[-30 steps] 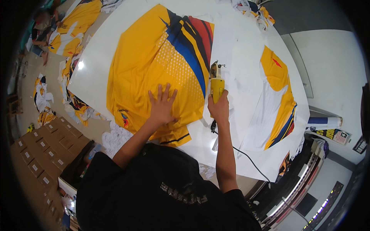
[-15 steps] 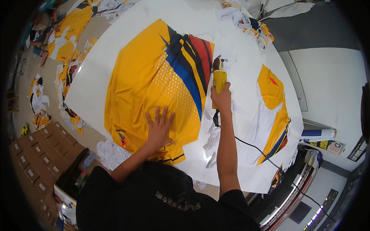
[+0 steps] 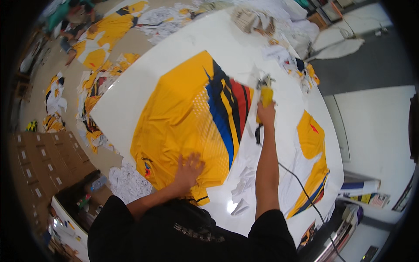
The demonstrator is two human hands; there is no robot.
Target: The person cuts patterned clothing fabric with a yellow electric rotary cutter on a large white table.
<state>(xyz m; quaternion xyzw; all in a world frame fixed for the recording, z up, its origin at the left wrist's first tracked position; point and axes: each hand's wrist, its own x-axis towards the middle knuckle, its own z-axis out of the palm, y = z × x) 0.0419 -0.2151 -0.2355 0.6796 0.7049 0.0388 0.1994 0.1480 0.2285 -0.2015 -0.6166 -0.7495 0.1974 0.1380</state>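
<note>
A large yellow fabric panel (image 3: 174,109) with blue, black and red stripes and white dots lies across the white table (image 3: 118,102). My left hand (image 3: 189,171) rests on its near part, fingers spread and slightly blurred. My right hand (image 3: 266,112) is wrapped round a yellow handheld electric cloth cutter (image 3: 266,95), whose metal head points away from me. The cutter is just beyond the panel's right striped edge, apart from it. From its rear a dark cord (image 3: 301,185) trails to the lower right.
Another cut yellow and white piece (image 3: 310,137) lies on the table's right side. White offcuts (image 3: 243,187) lie beside the panel, and scraps (image 3: 292,65) heap at the far right. Cardboard boxes (image 3: 43,168) stand at the left. Fabric covers the floor near another person (image 3: 72,26).
The cutter and my right hand have moved off the panel's edge to the right. The whole view has shifted, so the table sits lower. My left hand stays on the fabric.
</note>
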